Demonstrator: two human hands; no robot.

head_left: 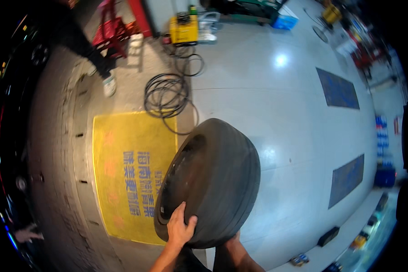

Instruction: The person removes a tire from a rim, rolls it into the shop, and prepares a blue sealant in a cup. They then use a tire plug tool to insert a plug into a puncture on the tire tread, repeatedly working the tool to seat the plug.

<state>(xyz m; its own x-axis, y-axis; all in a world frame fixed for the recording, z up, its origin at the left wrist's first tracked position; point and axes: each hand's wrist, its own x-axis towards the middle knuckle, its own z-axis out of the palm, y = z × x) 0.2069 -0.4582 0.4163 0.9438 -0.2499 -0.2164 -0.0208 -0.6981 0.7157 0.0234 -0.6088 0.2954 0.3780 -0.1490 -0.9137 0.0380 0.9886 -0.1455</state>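
Note:
A large black tyre [229, 177] stands tilted in front of my legs, its hollow side facing left. My left hand [180, 229] grips its near left edge, with the fingers over the sidewall and the thumb against the tread. At the tyre's lower right, my right hand [233, 241] holds it from beneath; most of its fingers are hidden behind the rubber. Whether the tyre's underside touches the floor, I cannot tell. Beyond and left of the tyre lies a yellow mat [118, 181] with blue printing.
A coiled black cable [165, 96] lies past the tyre, near a yellow machine [184, 30]. Upper left, a person's leg [93, 54] stands by a red stool [111, 34]. Two dark floor plates [337, 88] lie to the right. Shelves line the right side.

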